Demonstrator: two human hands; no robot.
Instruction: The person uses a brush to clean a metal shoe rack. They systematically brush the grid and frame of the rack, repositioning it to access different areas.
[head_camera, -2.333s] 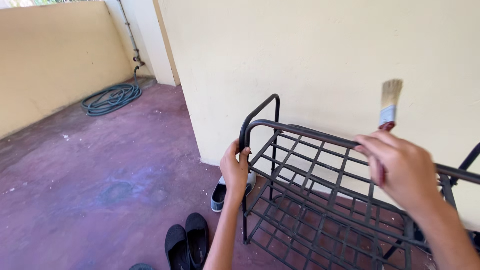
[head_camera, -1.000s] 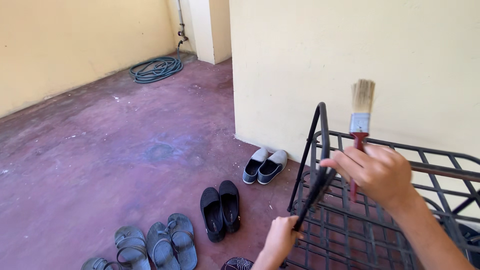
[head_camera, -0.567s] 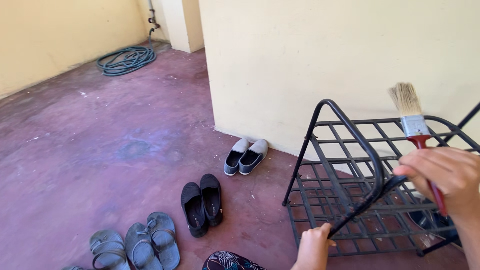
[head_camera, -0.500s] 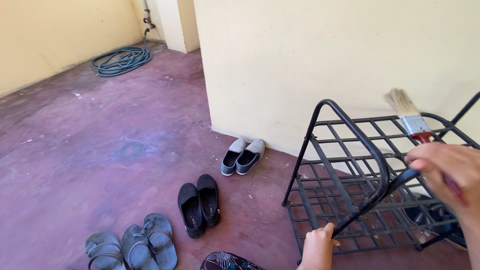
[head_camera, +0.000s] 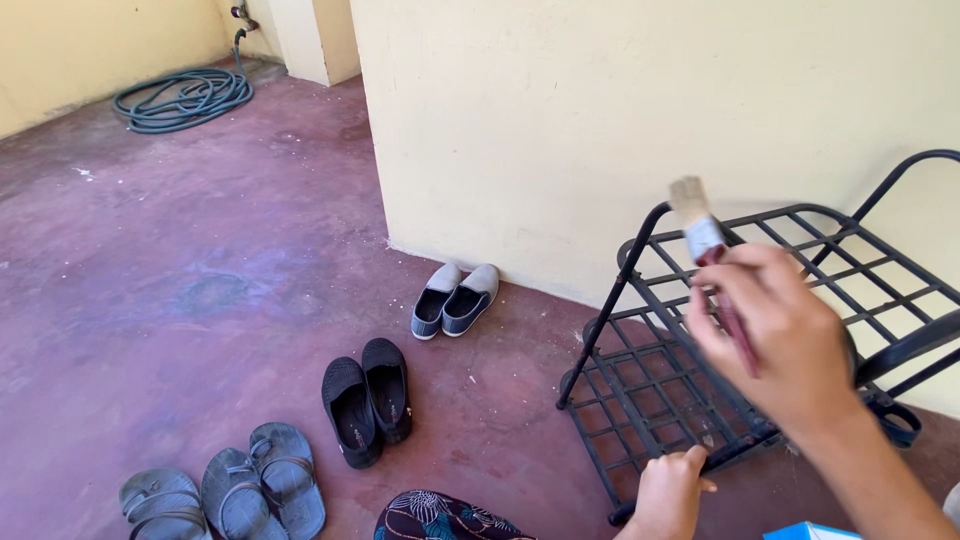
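My right hand (head_camera: 785, 340) holds a paintbrush (head_camera: 705, 245) with a red handle and pale bristles pointing up, in front of a black metal shoe rack (head_camera: 660, 390). The rack stands against the cream wall, with grid shelves and curved side handles. My left hand (head_camera: 668, 490) grips the rack's low front bar near the bottom edge of the view. A dark shoe (head_camera: 895, 420) lies under the rack on the right.
On the reddish floor lie grey slip-on shoes (head_camera: 455, 298) by the wall, black flats (head_camera: 367, 397), and grey sandals (head_camera: 225, 490). A coiled green hose (head_camera: 185, 97) sits far left. Patterned fabric (head_camera: 440, 517) and a blue box corner (head_camera: 810, 531) show at the bottom.
The view has swung left and down, revealing more shoes. My left hand slid from the rack's top rail to its bottom bar. My right hand moved the brush leftward across the rack.
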